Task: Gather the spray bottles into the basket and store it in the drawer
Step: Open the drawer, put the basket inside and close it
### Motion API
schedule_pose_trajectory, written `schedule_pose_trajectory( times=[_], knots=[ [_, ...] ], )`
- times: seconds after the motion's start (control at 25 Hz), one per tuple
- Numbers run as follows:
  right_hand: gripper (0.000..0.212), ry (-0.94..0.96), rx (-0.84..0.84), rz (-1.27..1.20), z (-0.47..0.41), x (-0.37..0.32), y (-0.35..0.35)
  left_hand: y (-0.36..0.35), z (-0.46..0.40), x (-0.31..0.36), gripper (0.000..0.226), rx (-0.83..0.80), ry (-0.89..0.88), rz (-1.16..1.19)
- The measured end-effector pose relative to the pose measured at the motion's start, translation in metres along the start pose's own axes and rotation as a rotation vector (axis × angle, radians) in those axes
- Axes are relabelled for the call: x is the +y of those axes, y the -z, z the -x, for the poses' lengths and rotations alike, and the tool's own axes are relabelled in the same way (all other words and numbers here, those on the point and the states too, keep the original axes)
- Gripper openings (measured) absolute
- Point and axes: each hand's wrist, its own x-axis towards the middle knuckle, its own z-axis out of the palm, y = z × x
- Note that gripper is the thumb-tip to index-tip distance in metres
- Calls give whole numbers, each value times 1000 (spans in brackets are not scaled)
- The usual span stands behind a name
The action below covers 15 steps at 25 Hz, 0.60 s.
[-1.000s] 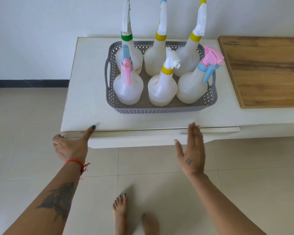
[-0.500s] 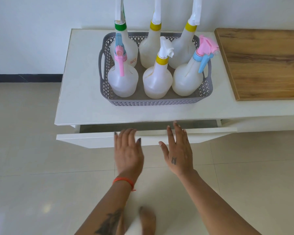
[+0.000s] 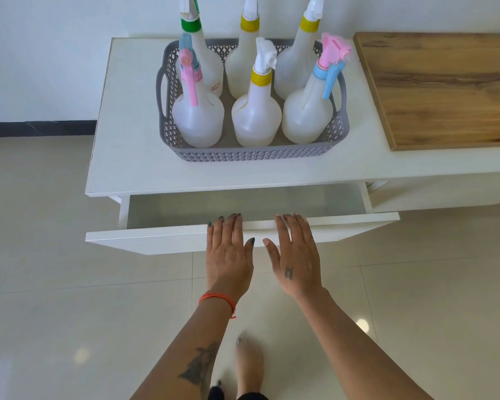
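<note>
A grey perforated basket (image 3: 251,155) stands on the white cabinet top (image 3: 127,157) and holds several translucent spray bottles, among them one with a pink trigger (image 3: 198,111), one with a yellow collar (image 3: 256,111) and one with a pink and blue head (image 3: 308,111). Below the top, the white drawer (image 3: 162,241) is pulled partly out and its inside looks empty. My left hand (image 3: 228,255) and my right hand (image 3: 296,255) lie flat side by side, fingers extended over the drawer's front edge, holding nothing.
A brown wooden board (image 3: 445,88) lies on the cabinet top to the right of the basket. A white wall stands behind the cabinet. Beige floor tiles (image 3: 55,284) spread in front, and my bare foot (image 3: 248,368) shows below my arms.
The drawer has slid out from nearly shut to partly open. My left hand moved from the drawer's left corner to the middle, beside my right hand.
</note>
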Motion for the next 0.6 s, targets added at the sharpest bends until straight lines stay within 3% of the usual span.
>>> schedule_pose_trajectory(
  times=[0.2,0.44,0.6],
  knots=[
    [51,-15,42,-4,39,-6,4,-11,38,-3,56,7,-40,40],
    [51,-32,12,-27,95,-9,15,-8,97,-6,78,-41,-77,124],
    [50,-28,-24,-38,136,-9,26,-10,136,-3,67,-92,-40,148]
  ],
)
